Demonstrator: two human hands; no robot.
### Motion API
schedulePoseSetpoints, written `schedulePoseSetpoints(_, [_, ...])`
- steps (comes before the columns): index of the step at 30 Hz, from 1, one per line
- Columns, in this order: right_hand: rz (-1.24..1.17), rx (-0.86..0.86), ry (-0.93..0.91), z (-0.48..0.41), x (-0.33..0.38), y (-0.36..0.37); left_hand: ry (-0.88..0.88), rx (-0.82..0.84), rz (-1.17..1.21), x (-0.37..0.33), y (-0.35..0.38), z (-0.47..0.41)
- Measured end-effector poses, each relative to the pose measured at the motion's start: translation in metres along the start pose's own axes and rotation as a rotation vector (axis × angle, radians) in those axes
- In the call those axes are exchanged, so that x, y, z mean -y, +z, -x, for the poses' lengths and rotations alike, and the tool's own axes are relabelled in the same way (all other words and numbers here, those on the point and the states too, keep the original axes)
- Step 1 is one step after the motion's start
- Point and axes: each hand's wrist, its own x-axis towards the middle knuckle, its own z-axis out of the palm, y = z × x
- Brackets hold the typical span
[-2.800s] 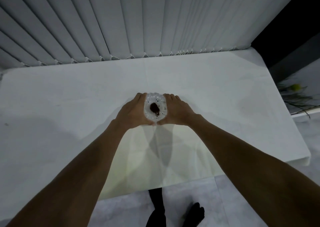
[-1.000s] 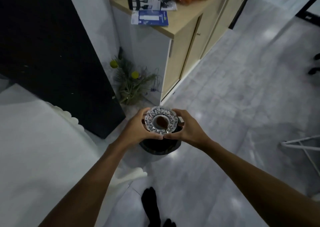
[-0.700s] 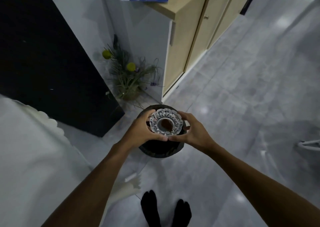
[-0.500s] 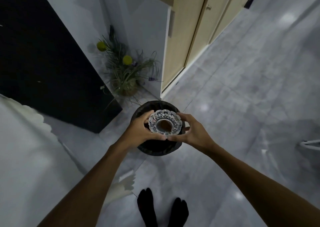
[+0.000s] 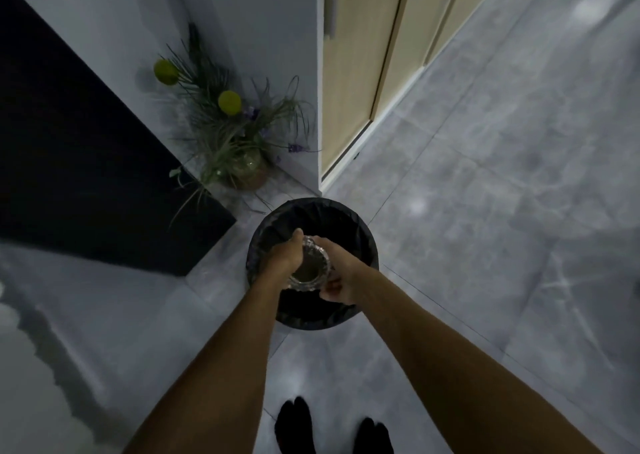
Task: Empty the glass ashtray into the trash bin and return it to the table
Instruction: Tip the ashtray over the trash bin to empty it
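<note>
Left hand [image 5: 282, 258] and right hand [image 5: 337, 280] grip the ashtray [image 5: 309, 270] over the bin [image 5: 360, 235]; tip fully, keeping it low and centred.

Home or office interior: grey tiled floor [image 5: 485, 176], wooden cabinets [image 5: 360, 55], potted plant [image 5: 239, 142], lined bin [image 5: 360, 225].
</note>
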Motion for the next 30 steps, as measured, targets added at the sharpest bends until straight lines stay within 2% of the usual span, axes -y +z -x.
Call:
schedulePoseSetpoints(2, [-0.014,-0.01,0.066,-0.014,0.004,-0.003,-0.054,0.049,-0.048,-0.005,0.003,-0.022])
schedulePoseSetpoints(7, [0.081,-0.052,0.094,-0.017,0.0,-0.015,-0.106,0.153,-0.138,-0.002,-0.001,-0.031])
schedulePoseSetpoints(12, [0.153,-0.045,0.034,0.023,0.012,-0.016,-0.083,0.19,-0.252,-0.021,-0.024,-0.01])
schedulePoseSetpoints(17, [0.124,-0.11,-0.071,0.033,0.026,-0.015,0.031,0.147,-0.208,-0.038,-0.023,0.0])
schedulePoseSetpoints(20, [0.149,-0.141,0.033,0.017,0.017,-0.007,-0.077,0.161,-0.177,-0.023,-0.006,-0.01])
schedulePoseSetpoints(22, [0.127,-0.122,0.015,-0.008,0.02,-0.011,-0.102,0.187,-0.152,-0.028,-0.006,-0.022])
schedulePoseSetpoints(30, [0.212,-0.077,-0.006,0.0,0.013,-0.023,-0.048,0.249,-0.185,-0.012,-0.009,-0.031])
